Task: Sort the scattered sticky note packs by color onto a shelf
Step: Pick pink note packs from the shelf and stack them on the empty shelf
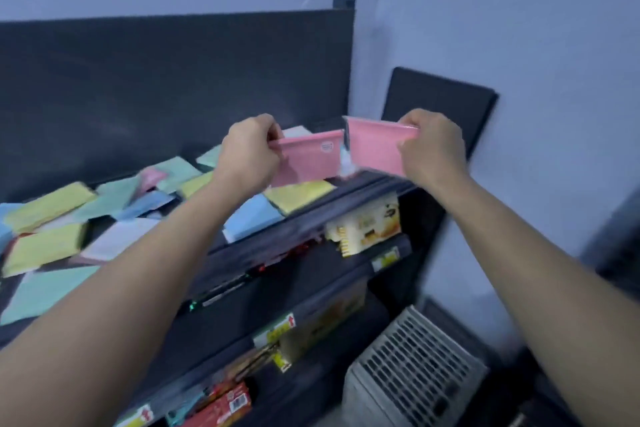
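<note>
Gripping one flat, glossy pink sticky note pack by its edge, the left hand holds it above the dark top shelf; the right hand pinches another pink pack just beside it. Yellow, blue, green and pink rectangular packs lie scattered below, against a dark back panel and pale wall.

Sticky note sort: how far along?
Done: no colour groups visible yet. In hand: left hand grips one pink plastic-wrapped sticky note pack, right hand grips a second pink pack, both over the right end of the dark top shelf. Left: yellow pack, blue pack, green pack and a small pink pack lie mixed across it.
</note>
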Available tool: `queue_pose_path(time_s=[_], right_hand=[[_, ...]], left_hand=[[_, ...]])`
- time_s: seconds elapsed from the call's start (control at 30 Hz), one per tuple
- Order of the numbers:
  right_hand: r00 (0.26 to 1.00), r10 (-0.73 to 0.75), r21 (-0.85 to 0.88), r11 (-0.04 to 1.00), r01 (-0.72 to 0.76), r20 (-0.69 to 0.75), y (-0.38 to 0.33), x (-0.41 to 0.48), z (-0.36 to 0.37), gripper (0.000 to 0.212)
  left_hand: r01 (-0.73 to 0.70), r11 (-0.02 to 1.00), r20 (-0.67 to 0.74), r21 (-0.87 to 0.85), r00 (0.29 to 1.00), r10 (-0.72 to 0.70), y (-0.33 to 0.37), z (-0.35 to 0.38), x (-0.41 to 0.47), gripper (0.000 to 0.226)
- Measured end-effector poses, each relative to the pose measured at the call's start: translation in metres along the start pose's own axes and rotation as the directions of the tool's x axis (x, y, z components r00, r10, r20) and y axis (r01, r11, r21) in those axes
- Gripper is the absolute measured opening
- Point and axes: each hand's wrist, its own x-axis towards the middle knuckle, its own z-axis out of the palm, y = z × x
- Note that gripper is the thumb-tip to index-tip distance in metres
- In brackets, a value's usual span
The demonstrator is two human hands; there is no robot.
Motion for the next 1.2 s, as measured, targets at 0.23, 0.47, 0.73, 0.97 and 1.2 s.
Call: queue_pose_path(time_s=[0.23,0.47,0.73,0.97,1.2], right_hand=[[0.948,0.285,-0.169,0.937,-0.307,-0.140,0.161,-0.046,-0.141,0.037],[0.723,0.576,-0.154,0.731,-0.665,-0.382,0.273,-0.120,-0.262,0.038],[0.499,0.772,-0.216,0.450,-0.866,-0.393,0.334,-0.209,-0.331,0.029],[0.403,0.903,-0.297,0.348,-0.889,-0.148,0.381,-0.266,-0.332,0.023],[0.465,0.883,-0.336,0.417,-0.845,-0.073,0.424,-0.272,-0.333,0.012]], left_hand=[[-0.303,0.925,0.235,-0.228,0.905,0.354,0.172,0.122,-0.034,0.019],[-0.413,0.754,0.417,-0.511,0.648,0.637,0.330,0.216,-0.087,0.022],[-0.383,0.560,0.482,-0.734,0.286,0.828,0.430,0.269,-0.162,0.015],[-0.396,0.575,0.581,-0.716,0.120,0.805,0.448,0.292,-0.213,0.013],[-0.396,0.667,0.693,-0.631,0.099,0.714,0.446,0.307,-0.250,0.015]])
